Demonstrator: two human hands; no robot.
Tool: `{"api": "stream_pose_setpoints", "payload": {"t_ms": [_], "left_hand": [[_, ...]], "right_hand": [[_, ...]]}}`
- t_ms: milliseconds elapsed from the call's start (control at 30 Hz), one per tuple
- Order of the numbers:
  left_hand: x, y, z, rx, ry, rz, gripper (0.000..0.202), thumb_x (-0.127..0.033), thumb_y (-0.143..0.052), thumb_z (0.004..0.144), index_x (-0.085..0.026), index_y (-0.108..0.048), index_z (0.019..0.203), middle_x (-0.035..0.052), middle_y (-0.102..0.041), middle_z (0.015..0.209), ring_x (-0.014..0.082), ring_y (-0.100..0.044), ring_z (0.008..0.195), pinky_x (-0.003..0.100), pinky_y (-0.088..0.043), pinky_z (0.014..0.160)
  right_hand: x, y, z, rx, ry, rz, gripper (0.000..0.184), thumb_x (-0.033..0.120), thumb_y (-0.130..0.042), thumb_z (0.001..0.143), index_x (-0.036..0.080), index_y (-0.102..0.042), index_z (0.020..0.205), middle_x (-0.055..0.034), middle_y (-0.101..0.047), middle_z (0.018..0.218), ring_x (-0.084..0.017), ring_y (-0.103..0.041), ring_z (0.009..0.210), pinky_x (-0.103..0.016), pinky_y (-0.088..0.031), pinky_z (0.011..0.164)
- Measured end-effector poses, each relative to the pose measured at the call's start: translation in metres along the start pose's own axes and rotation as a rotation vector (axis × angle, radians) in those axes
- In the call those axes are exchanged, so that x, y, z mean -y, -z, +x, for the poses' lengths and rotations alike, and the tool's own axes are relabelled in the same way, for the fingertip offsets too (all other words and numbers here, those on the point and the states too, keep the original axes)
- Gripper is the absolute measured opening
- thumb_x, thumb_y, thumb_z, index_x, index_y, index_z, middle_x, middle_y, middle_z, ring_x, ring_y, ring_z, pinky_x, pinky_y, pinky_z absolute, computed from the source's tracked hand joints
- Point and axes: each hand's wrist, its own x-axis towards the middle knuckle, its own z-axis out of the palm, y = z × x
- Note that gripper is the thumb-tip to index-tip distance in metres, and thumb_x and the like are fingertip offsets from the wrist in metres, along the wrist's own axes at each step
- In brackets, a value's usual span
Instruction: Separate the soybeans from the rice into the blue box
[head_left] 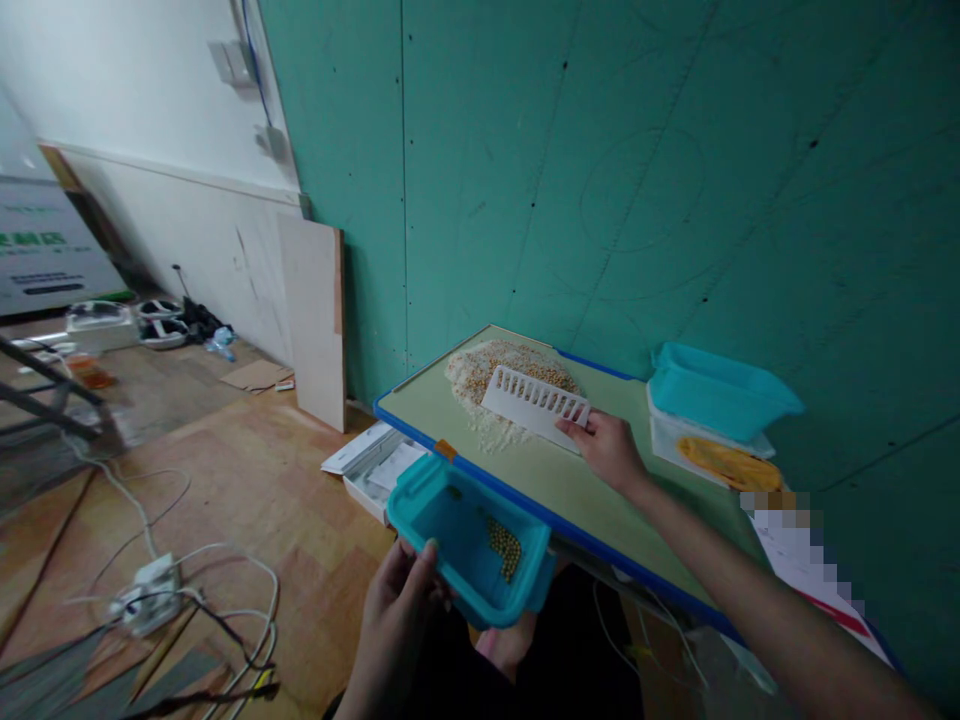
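Observation:
My left hand (409,585) grips the near rim of a blue plastic bin (457,545), held just off the table's front edge. A small cluster of round yellowish beans (504,550) lies on the bin's floor. In my right hand (604,448) is a white slotted plastic scoop (525,405), pinched at its right end. Its slotted side rests over a pile of rice-like white grains mixed with beans (484,375) on the green tabletop (592,480). Several beans show through the slots.
A second blue bin (720,390) stands at the table's right, by a yellow-orange cloth-like item (727,462) and papers (802,560). The green wall (480,180) borders the table's back. On the floor are an open white box (375,470), a power strip with cables (154,595) and a leaning board (315,320).

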Motion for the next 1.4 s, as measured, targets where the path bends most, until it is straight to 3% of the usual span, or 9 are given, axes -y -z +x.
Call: {"api": "stream_pose_setpoints", "payload": {"t_ms": [267,400,767,1100,1400], "left_hand": [[0.0,0.0,0.002,-0.055,-0.022,0.027,0.033,-0.044,-0.078,0.069,-0.018,-0.058,0.068,-0.0028,-0.059,0.05,0.0105,-0.055,0.045,0.018,-0.042,0.044],[0.0,0.0,0.002,-0.048,-0.028,0.028,0.033,-0.043,-0.078,0.07,-0.018,-0.058,0.068,-0.0019,-0.061,0.051,0.0105,-0.054,0.043,0.018,-0.041,0.043],[0.001,0.002,0.002,-0.039,-0.032,0.044,0.031,-0.043,-0.078,0.071,-0.018,-0.06,0.069,-0.0018,-0.061,0.052,0.0115,-0.057,0.046,0.02,-0.043,0.046],[0.006,0.009,0.005,-0.001,-0.042,0.042,0.029,-0.042,-0.076,0.074,-0.018,-0.06,0.07,-0.0022,-0.06,0.054,0.0115,-0.056,0.047,0.021,-0.043,0.047],[0.002,0.007,0.004,0.01,-0.021,0.045,0.03,-0.042,-0.075,0.074,-0.018,-0.058,0.071,-0.0024,-0.06,0.055,0.0111,-0.057,0.049,0.021,-0.045,0.048]], "right_hand": [[0.011,0.001,-0.003,0.03,0.024,0.002,0.037,0.046,-0.061,0.082,0.011,-0.074,0.082,-0.0064,-0.073,0.068,-0.018,-0.065,0.058,-0.025,-0.046,0.053],[0.014,0.0,-0.004,0.035,0.031,0.073,0.035,0.045,-0.061,0.082,0.013,-0.074,0.085,-0.0082,-0.076,0.079,-0.022,-0.069,0.069,-0.027,-0.05,0.057],[0.025,0.001,-0.013,0.086,0.028,0.145,0.031,0.043,-0.062,0.082,0.014,-0.073,0.085,-0.0077,-0.075,0.081,-0.023,-0.07,0.074,-0.03,-0.052,0.064],[0.037,0.002,-0.02,0.123,0.024,0.17,0.029,0.043,-0.063,0.082,0.016,-0.073,0.079,-0.0043,-0.073,0.071,-0.02,-0.066,0.063,-0.028,-0.05,0.058],[0.045,0.003,-0.024,0.157,0.046,0.229,0.025,0.039,-0.064,0.082,0.016,-0.072,0.08,-0.0044,-0.073,0.075,-0.02,-0.068,0.07,-0.028,-0.051,0.064]]}}
